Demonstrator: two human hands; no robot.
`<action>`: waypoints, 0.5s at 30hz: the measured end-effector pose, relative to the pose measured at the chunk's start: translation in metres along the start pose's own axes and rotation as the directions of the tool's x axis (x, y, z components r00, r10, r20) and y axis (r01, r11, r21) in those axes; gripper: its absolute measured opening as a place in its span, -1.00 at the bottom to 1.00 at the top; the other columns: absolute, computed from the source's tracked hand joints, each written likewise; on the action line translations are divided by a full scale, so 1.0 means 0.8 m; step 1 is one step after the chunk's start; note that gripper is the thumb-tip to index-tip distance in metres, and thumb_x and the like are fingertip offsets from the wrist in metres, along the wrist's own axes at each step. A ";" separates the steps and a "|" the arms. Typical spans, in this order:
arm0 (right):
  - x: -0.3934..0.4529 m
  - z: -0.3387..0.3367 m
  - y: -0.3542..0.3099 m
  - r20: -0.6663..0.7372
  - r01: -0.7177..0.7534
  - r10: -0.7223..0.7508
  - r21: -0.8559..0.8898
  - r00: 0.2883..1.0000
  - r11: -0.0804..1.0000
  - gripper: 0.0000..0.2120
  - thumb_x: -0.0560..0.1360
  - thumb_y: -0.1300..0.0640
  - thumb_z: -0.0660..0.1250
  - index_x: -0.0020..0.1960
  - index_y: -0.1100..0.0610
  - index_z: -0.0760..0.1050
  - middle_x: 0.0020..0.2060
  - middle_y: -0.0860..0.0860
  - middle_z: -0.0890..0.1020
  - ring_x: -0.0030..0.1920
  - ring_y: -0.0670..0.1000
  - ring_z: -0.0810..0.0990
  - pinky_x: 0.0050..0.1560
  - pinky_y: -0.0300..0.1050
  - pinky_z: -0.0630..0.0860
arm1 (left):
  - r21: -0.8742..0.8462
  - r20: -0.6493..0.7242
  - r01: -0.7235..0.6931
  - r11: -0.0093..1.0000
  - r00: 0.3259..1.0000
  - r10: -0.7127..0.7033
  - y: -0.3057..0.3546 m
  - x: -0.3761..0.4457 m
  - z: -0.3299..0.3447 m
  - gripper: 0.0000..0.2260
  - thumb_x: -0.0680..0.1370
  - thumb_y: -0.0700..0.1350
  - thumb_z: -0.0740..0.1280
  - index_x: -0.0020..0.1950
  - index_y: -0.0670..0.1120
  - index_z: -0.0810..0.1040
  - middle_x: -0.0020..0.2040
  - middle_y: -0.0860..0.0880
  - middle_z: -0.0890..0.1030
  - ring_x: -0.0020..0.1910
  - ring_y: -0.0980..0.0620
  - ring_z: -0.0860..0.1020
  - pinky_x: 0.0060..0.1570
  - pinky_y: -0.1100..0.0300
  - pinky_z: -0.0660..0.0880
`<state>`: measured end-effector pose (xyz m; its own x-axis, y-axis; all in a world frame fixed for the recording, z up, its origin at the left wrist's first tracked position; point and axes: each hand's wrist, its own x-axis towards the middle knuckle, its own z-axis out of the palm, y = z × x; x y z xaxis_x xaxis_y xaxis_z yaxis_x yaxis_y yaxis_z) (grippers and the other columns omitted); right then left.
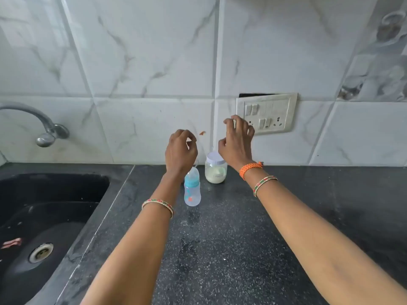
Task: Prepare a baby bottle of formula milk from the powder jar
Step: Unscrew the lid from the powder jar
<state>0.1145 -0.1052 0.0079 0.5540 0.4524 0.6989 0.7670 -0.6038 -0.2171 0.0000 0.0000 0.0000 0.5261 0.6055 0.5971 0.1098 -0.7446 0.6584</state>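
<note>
A small clear baby bottle [192, 190] with a blue collar and a clear cap stands upright on the dark speckled counter [220, 238]. Just behind it to the right stands the powder jar [215, 170], clear with a white lid and pale powder inside. My left hand [180, 150] hovers above the bottle with fingers loosely curled, holding nothing. My right hand [237, 142] hangs above and right of the jar, fingers loosely bent, also holding nothing. Neither hand touches the bottle or the jar.
A black sink [44, 216] with a metal drain sits at the left, under a steel tap [44, 128]. A switch and socket plate [266, 113] is on the marble-tiled wall behind my right hand. The counter runs on to the right.
</note>
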 end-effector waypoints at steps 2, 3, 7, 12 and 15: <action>-0.004 0.020 0.008 0.062 -0.048 0.047 0.015 0.997 0.999 -0.55 0.33 0.26 0.29 0.23 0.20 0.41 0.26 0.17 0.42 0.31 0.21 0.36 0.29 0.15 0.23 | 0.008 0.098 0.057 0.998 0.994 -0.057 -0.014 0.004 0.008 -0.86 0.50 -0.23 0.21 -0.07 -0.16 0.56 -0.03 -0.06 0.58 -0.04 -0.06 0.51 -0.18 0.12 0.39; -0.008 0.035 0.015 0.098 -0.065 0.065 0.005 0.993 0.998 -0.56 0.35 0.23 0.30 0.23 0.20 0.41 0.25 0.16 0.42 0.31 0.20 0.36 0.28 0.14 0.23 | 0.006 0.141 0.078 0.997 0.987 -0.078 -0.025 0.005 0.014 -0.86 0.50 -0.23 0.21 -0.07 -0.16 0.56 -0.04 -0.07 0.58 -0.07 -0.06 0.51 -0.17 0.11 0.41; -0.014 0.084 0.033 0.254 -0.140 0.143 -0.028 0.957 0.990 -0.45 0.41 -0.03 0.34 0.31 0.20 0.35 0.28 0.14 0.41 0.32 0.18 0.32 0.29 0.11 0.19 | -0.023 0.194 0.144 0.989 0.971 -0.137 -0.056 0.011 0.036 -0.85 0.46 -0.26 0.20 -0.12 -0.11 0.55 -0.08 -0.01 0.57 -0.08 -0.03 0.52 -0.15 0.11 0.44; -0.003 0.135 0.039 0.421 -0.259 0.276 -0.097 0.864 0.961 -0.17 0.32 -0.35 0.33 0.36 0.19 0.27 0.32 0.15 0.39 0.35 0.21 0.31 0.30 0.22 0.22 | -0.050 0.191 0.172 0.984 0.968 -0.160 -0.081 0.029 0.062 -0.84 0.40 -0.22 0.16 -0.19 -0.05 0.52 -0.05 -0.05 0.58 -0.04 -0.03 0.51 -0.11 0.10 0.44; 0.003 0.153 0.041 0.508 -0.291 0.308 -0.114 0.805 0.950 -0.17 0.32 -0.35 0.33 0.37 0.16 0.26 0.32 0.15 0.41 0.35 0.22 0.33 0.30 0.24 0.22 | -0.068 0.176 0.184 0.981 0.970 -0.170 -0.092 0.036 0.073 -0.82 0.39 -0.23 0.16 -0.22 -0.03 0.52 -0.06 0.00 0.56 -0.03 0.01 0.50 -0.10 0.10 0.44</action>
<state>0.1809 -0.0435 -0.0808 0.8461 0.5115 0.1498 0.5304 -0.7803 -0.3315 0.0558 0.0559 -0.0582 0.6397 0.6643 0.3865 0.1469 -0.5993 0.7869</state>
